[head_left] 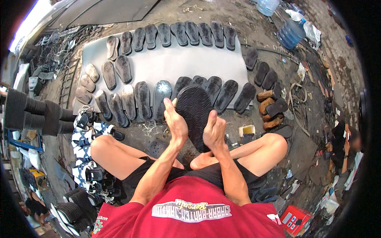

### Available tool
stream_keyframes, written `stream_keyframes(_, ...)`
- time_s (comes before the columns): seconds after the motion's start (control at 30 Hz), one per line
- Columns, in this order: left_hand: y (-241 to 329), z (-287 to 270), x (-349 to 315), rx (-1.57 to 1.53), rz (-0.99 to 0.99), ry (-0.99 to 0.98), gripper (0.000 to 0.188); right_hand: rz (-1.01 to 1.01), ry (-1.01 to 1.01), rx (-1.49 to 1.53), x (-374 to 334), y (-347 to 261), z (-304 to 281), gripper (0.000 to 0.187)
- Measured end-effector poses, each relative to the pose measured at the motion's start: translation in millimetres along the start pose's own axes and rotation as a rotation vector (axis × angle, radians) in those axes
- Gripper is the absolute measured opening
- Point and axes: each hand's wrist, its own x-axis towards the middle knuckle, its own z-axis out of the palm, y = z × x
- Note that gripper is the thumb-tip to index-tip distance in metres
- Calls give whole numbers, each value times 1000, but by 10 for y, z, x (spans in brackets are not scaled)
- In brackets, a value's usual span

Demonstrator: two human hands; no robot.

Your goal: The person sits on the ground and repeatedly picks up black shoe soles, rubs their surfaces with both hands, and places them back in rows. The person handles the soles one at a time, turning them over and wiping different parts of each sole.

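A black shoe sole (194, 109) with a wavy tread stands tilted between my hands, its tread facing up toward me. My left hand (176, 123) is closed on its left edge, thumb along the side. On the opposite edge, lower down, my right hand (214, 134) grips it with the thumb pointing up; the fingers of both hands are mostly hidden behind the sole. Just beyond lie dark soles in a row, among them a shiny one (162, 97) and a dull black one (226, 95), along the near edge of a pale grey sheet (166, 65).
More soles (180, 32) line the sheet's far edge. Brown wooden shoe lasts (266, 107) and a small yellow-filled box (247, 130) sit to the right. White-and-blue sandals (84, 154) pile up at left, near stacked black soles (35, 113). Another person (344, 148) is at far right.
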Motion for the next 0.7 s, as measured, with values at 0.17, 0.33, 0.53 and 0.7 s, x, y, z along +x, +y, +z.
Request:
stream_keyframes(0.17,-235,-153,-385,289,10,-135,79,193,-6,40,-33,59,95,81)
stream_keyframes(0.33,-147,64,-30,223,56,111,79,-70,171,67,-221,-31,248,62)
stream_keyframes(0.53,-500,36,-329,189,150,-33,80,249,103,60,-117,161,228,67)
stream_keyframes(0.7,-413,71,-168,295,-80,155,88,114,291,79,-260,-43,442,69)
